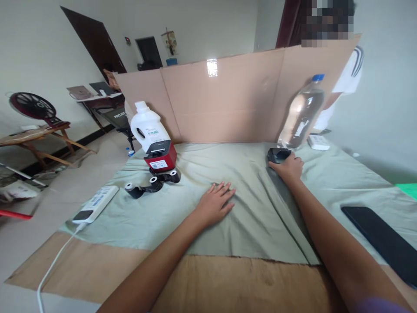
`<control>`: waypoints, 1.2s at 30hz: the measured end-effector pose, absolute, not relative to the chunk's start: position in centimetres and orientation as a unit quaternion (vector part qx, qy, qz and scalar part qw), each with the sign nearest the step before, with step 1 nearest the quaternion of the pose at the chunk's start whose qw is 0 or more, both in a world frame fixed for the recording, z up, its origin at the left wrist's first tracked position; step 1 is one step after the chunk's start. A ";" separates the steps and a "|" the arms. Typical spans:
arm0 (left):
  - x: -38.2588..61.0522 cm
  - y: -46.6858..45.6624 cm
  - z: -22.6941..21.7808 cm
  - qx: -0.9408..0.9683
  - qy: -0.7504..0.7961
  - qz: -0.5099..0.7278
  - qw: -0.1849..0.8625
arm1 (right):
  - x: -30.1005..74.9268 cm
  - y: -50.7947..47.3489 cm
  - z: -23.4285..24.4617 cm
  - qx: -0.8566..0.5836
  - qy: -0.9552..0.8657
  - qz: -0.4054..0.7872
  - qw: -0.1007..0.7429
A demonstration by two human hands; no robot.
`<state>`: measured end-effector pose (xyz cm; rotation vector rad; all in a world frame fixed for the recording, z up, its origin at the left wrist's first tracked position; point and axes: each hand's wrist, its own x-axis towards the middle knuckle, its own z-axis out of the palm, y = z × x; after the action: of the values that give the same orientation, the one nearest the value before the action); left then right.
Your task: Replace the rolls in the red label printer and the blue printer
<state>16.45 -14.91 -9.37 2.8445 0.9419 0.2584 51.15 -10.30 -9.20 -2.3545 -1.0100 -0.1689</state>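
Observation:
My left hand [215,202] lies flat on the pale green cloth [182,217] with its fingers spread, holding nothing. Farther off to the right, my right hand [288,167] is closed around a small black boxy object [276,154] with a glossy dark top; its kind does not show. That object rests at the foot of a large clear bottle [301,113] with a blue cap. On the left side of the cloth stands a red and black label printer-like box [162,157], with several black rolls [153,184] in front of it.
A white jug [146,128] stands behind the red box. A white power strip [96,204] with a cable lies at the left edge. A black phone [381,239] lies at right. A cardboard panel [224,104] closes off the back; a person's sleeve [350,71] shows behind it.

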 end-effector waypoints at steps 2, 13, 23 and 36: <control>16.6 -15.3 -10.1 0.952 0.284 0.075 0.080 | 49.8 -10.9 -8.3 -0.875 -0.388 -0.057 0.285; 15.4 -19.0 -10.9 0.969 0.215 0.066 0.106 | 34.8 -16.3 -7.4 -0.812 -0.500 -0.019 0.299; 13.2 -23.7 -9.8 0.977 0.125 0.116 0.130 | 28.6 -18.5 -9.0 -0.803 -0.510 -0.027 0.307; 15.8 -10.8 -8.6 0.636 0.499 0.386 0.445 | 29.5 -18.9 -10.0 -0.771 -0.544 -0.009 0.332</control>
<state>15.75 -10.76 -8.59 1.5765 1.2360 0.9565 29.54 -18.90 -10.02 -2.0143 -1.4206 -0.0223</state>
